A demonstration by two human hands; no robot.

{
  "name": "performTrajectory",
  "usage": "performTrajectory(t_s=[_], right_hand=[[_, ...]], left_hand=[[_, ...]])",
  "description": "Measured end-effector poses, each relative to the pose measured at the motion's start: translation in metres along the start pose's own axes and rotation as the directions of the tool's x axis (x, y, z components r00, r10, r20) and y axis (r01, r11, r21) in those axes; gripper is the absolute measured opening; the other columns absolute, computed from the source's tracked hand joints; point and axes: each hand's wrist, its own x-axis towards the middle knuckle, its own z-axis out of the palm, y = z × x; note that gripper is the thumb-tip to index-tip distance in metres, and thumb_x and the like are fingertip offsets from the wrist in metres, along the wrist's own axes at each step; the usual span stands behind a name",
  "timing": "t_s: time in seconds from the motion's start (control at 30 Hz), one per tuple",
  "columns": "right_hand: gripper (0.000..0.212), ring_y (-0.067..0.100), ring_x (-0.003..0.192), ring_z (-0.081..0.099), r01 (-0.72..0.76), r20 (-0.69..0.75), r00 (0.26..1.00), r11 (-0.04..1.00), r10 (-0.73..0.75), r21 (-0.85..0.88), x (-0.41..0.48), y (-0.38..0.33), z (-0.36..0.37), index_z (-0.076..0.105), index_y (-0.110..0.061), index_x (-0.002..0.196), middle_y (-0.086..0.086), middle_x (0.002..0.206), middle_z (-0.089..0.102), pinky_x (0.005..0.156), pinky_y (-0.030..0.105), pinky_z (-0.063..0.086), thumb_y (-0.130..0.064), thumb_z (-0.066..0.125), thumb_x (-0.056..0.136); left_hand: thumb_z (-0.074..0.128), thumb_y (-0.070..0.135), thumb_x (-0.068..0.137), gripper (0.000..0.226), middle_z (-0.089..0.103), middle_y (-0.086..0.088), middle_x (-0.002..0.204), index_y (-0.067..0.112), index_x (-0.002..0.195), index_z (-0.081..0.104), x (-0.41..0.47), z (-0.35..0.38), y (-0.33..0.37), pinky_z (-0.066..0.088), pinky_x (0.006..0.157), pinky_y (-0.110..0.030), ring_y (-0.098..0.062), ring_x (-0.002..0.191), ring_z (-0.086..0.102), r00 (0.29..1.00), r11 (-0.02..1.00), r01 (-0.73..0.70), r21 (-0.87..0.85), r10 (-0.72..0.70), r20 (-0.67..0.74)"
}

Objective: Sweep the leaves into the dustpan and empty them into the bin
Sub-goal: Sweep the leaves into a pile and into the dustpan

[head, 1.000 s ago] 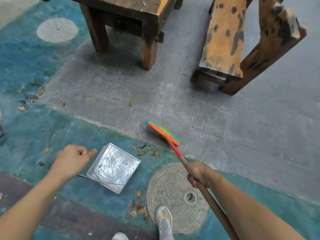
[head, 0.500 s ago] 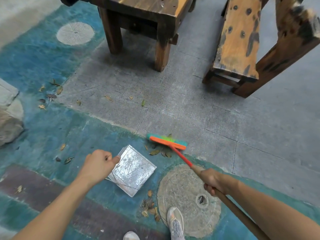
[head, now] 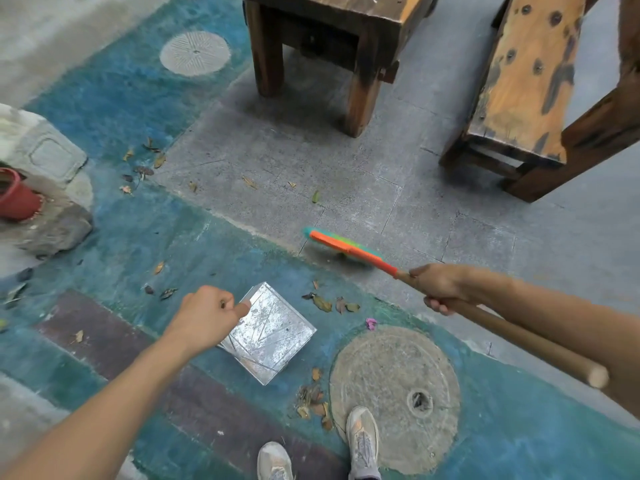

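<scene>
A square metal dustpan (head: 273, 336) lies on the blue-painted ground. My left hand (head: 204, 318) grips its handle, which the fist hides. My right hand (head: 440, 285) holds the wooden stick of a broom; the orange and green broom head (head: 341, 245) is blurred and sits over the grey paving, beyond the dustpan. A few dry leaves (head: 329, 303) lie between the broom head and the dustpan's mouth. Another small leaf pile (head: 313, 403) lies just past my right shoe. More leaves (head: 142, 168) are scattered at the far left. No bin is in view.
A wooden table leg (head: 360, 95) and a wooden bench (head: 523, 88) stand on the grey paving ahead. A round concrete cover (head: 394, 386) is by my right foot. Stone blocks (head: 45, 161) and a red pot (head: 17, 197) are at the left.
The broom head has lifted away from the leaves near the dustpan and swung back onto the grey paving. My right hand rose with the stick. The view shifted left.
</scene>
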Motion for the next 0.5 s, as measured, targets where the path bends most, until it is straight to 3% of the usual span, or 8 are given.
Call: performTrajectory(t_s=[0.13, 0.2, 0.27, 0.4, 0.5], right_hand=[[0.030, 0.013, 0.035, 0.037, -0.050, 0.002, 0.999, 0.999, 0.050, 0.022, 0.032, -0.043, -0.017, 0.038, -0.006, 0.126, 0.008, 0.055, 0.039, 0.037, 0.016, 0.034, -0.024, 0.032, 0.104], [0.017, 0.014, 0.032, 0.040, -0.066, 0.025, 0.998, 0.994, 0.064, 0.093, 0.044, -0.059, -0.022, 0.040, -0.005, 0.112, 0.007, 0.051, 0.042, 0.035, 0.016, 0.036, -0.013, 0.040, 0.098], [0.017, 0.013, 0.032, 0.042, -0.075, 0.040, 0.997, 0.991, 0.071, 0.106, 0.053, -0.067, -0.023, 0.039, -0.005, 0.109, 0.007, 0.051, 0.046, 0.034, 0.015, 0.038, -0.011, 0.044, 0.094], [0.024, 0.012, 0.027, 0.042, -0.063, -0.007, 0.998, 0.973, 0.063, -0.223, 0.058, -0.053, -0.001, 0.035, -0.008, 0.125, 0.014, 0.069, 0.051, 0.032, 0.014, 0.037, -0.012, 0.035, 0.101], [0.027, 0.018, 0.040, 0.055, -0.049, -0.096, 0.995, 0.935, 0.016, -0.352, 0.044, -0.033, 0.027, 0.060, -0.002, 0.110, 0.013, 0.059, 0.061, 0.034, 0.016, 0.040, -0.007, 0.038, 0.095]], left_hand=[[0.069, 0.041, 0.084, 0.064, 0.022, 0.004, 0.039, 0.015, 0.043, 0.028, -0.003, 0.003, -0.010, 0.026, 0.046, -0.026, -0.016, 0.045, 0.025, 1.000, 1.000, 0.016, 0.009, -0.016, -0.011], [0.069, 0.044, 0.083, 0.061, 0.022, 0.004, 0.040, 0.016, 0.045, 0.031, -0.004, 0.003, -0.015, 0.024, 0.045, -0.026, -0.014, 0.043, 0.023, 1.000, 1.000, 0.018, 0.007, -0.017, -0.017], [0.069, 0.044, 0.083, 0.059, 0.022, 0.004, 0.040, 0.017, 0.045, 0.033, -0.003, 0.003, -0.021, 0.023, 0.045, -0.027, -0.015, 0.041, 0.023, 0.999, 1.000, 0.026, 0.011, -0.026, -0.023], [0.070, 0.044, 0.083, 0.059, 0.024, 0.004, 0.042, 0.017, 0.047, 0.032, -0.002, -0.001, -0.029, 0.026, 0.048, -0.026, -0.015, 0.044, 0.023, 0.998, 0.998, 0.065, 0.028, -0.064, -0.018], [0.070, 0.044, 0.083, 0.061, 0.022, 0.005, 0.044, 0.015, 0.049, 0.028, 0.000, -0.006, -0.030, 0.027, 0.049, -0.027, -0.015, 0.045, 0.022, 0.996, 0.996, 0.083, 0.021, -0.083, -0.011]])
